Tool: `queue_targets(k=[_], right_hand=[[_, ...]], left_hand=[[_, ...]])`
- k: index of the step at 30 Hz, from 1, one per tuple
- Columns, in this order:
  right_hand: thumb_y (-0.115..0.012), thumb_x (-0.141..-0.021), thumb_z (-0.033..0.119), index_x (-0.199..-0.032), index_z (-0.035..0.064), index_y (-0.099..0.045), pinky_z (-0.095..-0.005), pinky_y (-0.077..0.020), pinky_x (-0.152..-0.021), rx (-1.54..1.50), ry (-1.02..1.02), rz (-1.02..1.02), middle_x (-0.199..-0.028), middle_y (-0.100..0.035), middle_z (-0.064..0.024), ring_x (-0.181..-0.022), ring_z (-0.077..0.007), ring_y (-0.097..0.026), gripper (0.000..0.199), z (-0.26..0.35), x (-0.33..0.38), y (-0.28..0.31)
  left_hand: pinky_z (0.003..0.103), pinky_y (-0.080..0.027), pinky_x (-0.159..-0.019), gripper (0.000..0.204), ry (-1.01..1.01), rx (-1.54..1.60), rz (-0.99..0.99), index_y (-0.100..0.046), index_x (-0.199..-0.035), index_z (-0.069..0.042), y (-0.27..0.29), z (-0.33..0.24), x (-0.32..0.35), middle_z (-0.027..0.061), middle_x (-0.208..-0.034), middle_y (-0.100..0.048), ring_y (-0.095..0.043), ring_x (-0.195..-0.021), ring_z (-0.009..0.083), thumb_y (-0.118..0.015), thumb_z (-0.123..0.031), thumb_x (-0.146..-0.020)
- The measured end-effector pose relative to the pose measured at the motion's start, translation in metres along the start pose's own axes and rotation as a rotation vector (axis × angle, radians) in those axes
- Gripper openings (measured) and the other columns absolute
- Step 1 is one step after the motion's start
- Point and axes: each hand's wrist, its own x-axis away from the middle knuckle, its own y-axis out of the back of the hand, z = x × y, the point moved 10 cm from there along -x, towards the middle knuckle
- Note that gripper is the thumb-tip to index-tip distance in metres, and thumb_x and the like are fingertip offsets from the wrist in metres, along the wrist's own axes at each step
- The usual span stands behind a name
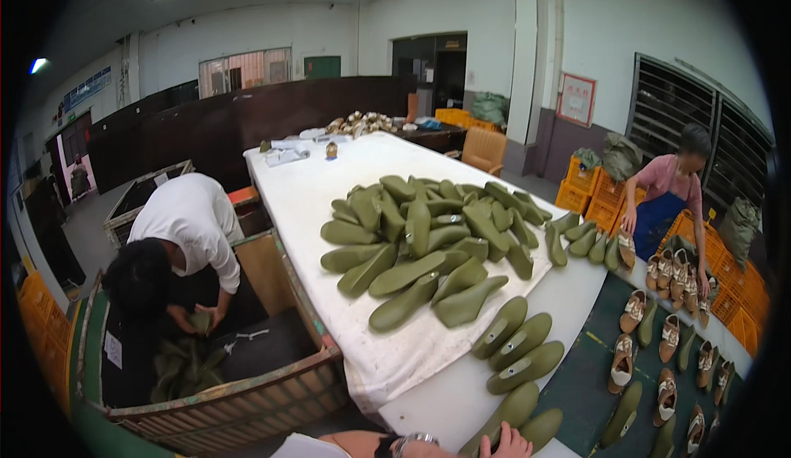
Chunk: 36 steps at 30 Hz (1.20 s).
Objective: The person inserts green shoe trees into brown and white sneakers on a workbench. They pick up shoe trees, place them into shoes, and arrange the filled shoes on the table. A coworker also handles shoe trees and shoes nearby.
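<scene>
While seeing only part of the hand (507, 444) at the near edge, cannot tell whether grasping or released; can make out bent fingers (505, 436) at the two nearest lasts (517, 402), both green, with a watch (424, 439) to the left. Can count three more lasts lined up just beyond on the white surface (449, 400), and find a large heap (417, 227) farther off on a cloth (371, 157). Can see shoes (622, 359) and lasts in rows on a green surface (589, 359) to the right, near a co-worker in pink (664, 178), and, at left, another co-worker (185, 219) bent over a bin (272, 402).
</scene>
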Motion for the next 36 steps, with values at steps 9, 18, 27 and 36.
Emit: queue_targets(k=[9,18,27,36], right_hand=[[-0.069,-0.075,0.036,-0.115,0.0132,-0.061,-0.0547,-0.0321,-0.097,-0.059,-0.004,-0.026,-0.108,-0.058,-0.0098,-0.101,-0.0280,-0.052,0.046,-0.001,-0.001,-0.004],[-0.069,-0.075,0.038,-0.116,0.0146,-0.061,-0.0544,-0.0327,-0.096,-0.074,-0.033,0.011,-0.108,-0.058,-0.0100,-0.099,-0.0272,-0.052,0.048,0.001,-0.010,-0.003],[-0.067,-0.077,0.040,-0.116,0.0167,-0.060,-0.0535,-0.0353,-0.094,-0.078,-0.036,0.025,-0.106,-0.058,-0.0095,-0.100,-0.0264,-0.053,0.046,-0.003,-0.014,-0.007],[-0.066,-0.080,0.037,-0.125,0.0175,-0.055,-0.0478,-0.0464,-0.085,-0.153,-0.152,0.092,-0.127,-0.044,-0.0205,-0.105,-0.0380,-0.053,0.050,-0.028,0.009,0.010]], left_hand=[[0.038,-0.040,-0.099,0.041,0.847,-0.824,-0.332,-0.056,-0.119,-0.003,0.148,0.101,0.142,0.0161,-0.119,-0.055,-0.051,-0.115,0.0309,-0.067,-0.018,-0.083],[0.066,-0.021,-0.104,0.090,1.697,-1.318,-0.352,-0.039,-0.141,-0.022,0.310,0.198,0.241,0.0208,-0.147,-0.028,-0.009,-0.139,0.0456,-0.064,-0.067,-0.068],[0.068,-0.005,-0.107,0.067,1.634,-1.462,-0.646,-0.042,-0.138,-0.024,0.323,0.224,0.258,0.0142,-0.130,-0.053,-0.008,-0.142,0.0390,-0.051,-0.055,-0.080],[0.065,-0.013,-0.106,0.048,1.467,-1.697,-0.661,-0.050,-0.130,-0.023,0.324,0.224,0.258,0.0116,-0.112,-0.064,-0.022,-0.137,0.0388,-0.051,-0.041,-0.085]])
